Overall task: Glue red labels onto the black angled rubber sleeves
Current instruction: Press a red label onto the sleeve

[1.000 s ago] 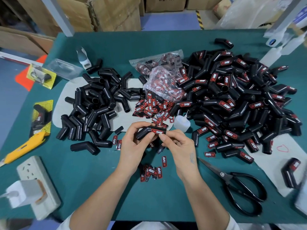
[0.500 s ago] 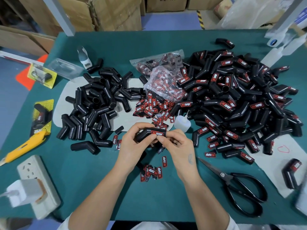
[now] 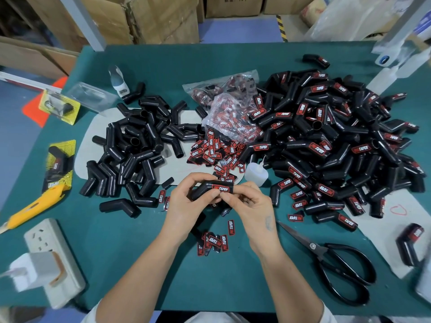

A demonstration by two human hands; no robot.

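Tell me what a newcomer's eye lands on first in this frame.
Probably the big heap of labelled sleeves filling the table's right side, opposite a smaller unlabelled pile on the left. At centre, the left hand and right hand hold one sleeve bearing a red label.

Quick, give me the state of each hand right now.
Left hand: closed, gripping the black sleeve.
Right hand: closed, fingertips pinching the sleeve's end by the red label.

Bare forearms, short white sleeves (image 3: 93, 315) at the shoulders.
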